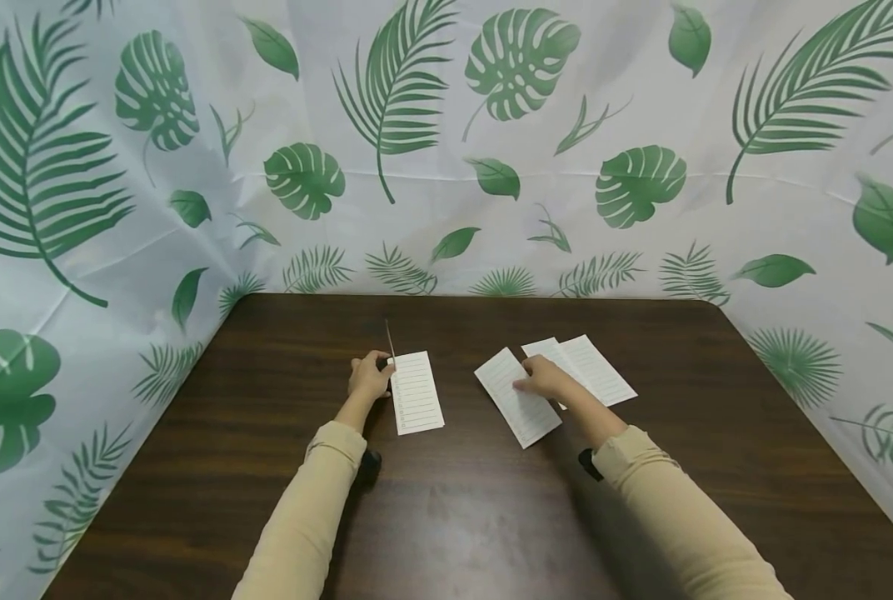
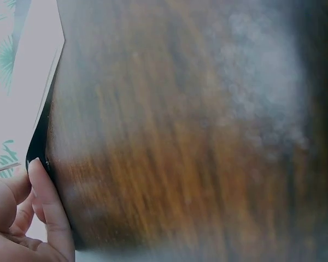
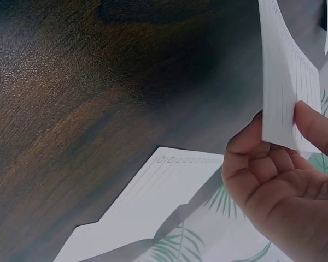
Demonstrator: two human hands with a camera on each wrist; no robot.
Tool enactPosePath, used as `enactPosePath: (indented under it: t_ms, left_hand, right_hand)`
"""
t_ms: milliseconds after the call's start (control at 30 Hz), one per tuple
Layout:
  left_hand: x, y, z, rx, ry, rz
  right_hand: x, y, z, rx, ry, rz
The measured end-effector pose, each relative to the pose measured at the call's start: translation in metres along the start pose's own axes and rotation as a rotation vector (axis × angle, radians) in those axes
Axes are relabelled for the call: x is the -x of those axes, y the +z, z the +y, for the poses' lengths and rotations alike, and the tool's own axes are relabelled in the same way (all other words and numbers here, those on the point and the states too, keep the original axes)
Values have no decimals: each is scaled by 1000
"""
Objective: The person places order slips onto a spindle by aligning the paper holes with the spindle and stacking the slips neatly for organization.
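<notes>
In the head view my left hand point(image 1: 369, 379) holds the left edge of a white lined pad or stack of sheets point(image 1: 418, 396). A thin strip point(image 1: 390, 340), perhaps a sheet seen edge-on, stands up by its thumb. The left wrist view shows a small black piece point(image 2: 41, 139) at the fingertips, under the white paper point(image 2: 38, 60); I cannot tell its kind. My right hand point(image 1: 547, 379) pinches a lined checklist sheet point(image 1: 517, 400) by its edge between thumb and fingers. The sheet stands tilted and slightly bent in the right wrist view.
Two overlapping lined sheets point(image 1: 596, 371) lie on the dark wooden table point(image 1: 446, 508), beyond and right of my right hand. A leaf-patterned white curtain point(image 1: 431, 167) hangs along the table's far and side edges. Black wrist straps point(image 1: 370, 467) show under the sleeves.
</notes>
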State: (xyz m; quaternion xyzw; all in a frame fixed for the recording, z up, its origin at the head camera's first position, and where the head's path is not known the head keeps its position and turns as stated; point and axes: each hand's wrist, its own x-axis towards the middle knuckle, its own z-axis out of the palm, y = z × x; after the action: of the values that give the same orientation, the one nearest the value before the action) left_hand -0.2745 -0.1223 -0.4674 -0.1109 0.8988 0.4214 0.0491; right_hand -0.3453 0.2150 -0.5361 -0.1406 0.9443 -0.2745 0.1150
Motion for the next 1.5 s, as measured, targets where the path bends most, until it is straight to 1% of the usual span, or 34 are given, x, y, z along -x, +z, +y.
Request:
enactPosePath:
  t_ms: [33, 100, 167, 233, 267, 300, 400, 433, 467, 533, 567, 667, 700, 767, 900, 933, 1033, 1167, 1267, 1300, 1433, 1500]
  left_hand:
    - [0, 0, 1, 5, 0, 0]
    - [0, -1, 2, 22, -5, 1]
    - [-1, -2, 2, 45, -11, -8]
    - [-1, -2, 2, 67, -21, -19]
    - [-1, -1, 2, 79, -27, -28]
    - [-2, -1, 2, 85, -29, -32]
    - [-4, -1, 2, 94, -43, -41]
    - [-5, -1, 2, 104, -51, -42]
    - [-6, -1, 2, 112, -56, -44]
    - [-8, -1, 1, 142, -68, -49]
    - [-9, -1, 0, 167, -74, -54]
    - [-13, -2, -3, 227, -76, -55]
    - [-13, -2, -5, 235, -74, -52]
    - [-14, -4, -6, 222, -60, -38]
    - [-10, -12, -7, 133, -10, -1]
    - [-9, -15, -7, 113, 4, 5]
    - [-1, -22, -6, 79, 41, 16]
    - [8, -30, -6, 48, 72, 34]
    - [14, -33, -5, 52, 74, 27]
    - [16, -33, -5, 56, 78, 20]
    - [22, -31, -5, 90, 70, -13]
    - [24, -29, -7, 107, 62, -22]
  right_hand:
    - [0, -1, 1, -28, -39, 9]
    - [6, -9, -11, -69, -20, -35]
    - [28, -25, -43, -117, -22, -65]
    - [29, -27, -45, -139, -9, -66]
    - [29, -27, -46, -134, 20, -76]
    - [26, -24, -40, -152, 23, -83]
    - [8, -11, -11, -175, -2, -73]
    - [1, -7, -1, -189, 4, -77]
    - [-1, -5, 1, -205, 8, -82]
    - [5, -8, -10, -221, 54, -91]
    - [12, -12, -20, -246, 66, -101]
    - [35, -28, -60, -276, 146, -130]
    - [37, -29, -62, -299, 116, -134]
    - [48, -37, -80, -314, 120, -146]
    - [64, -48, -106, -324, 124, -145]
    - [72, -52, -120, -312, 166, -142]
    - [76, -53, -126, -331, 155, -145]
    - [77, -52, -128, -447, 176, -195]
    - [77, -51, -129, -551, 229, -219]
    - [77, -50, -128, -574, 234, -221]
    - [76, -44, -122, -651, 215, -239]
    - [77, -41, -122, -674, 186, -254]
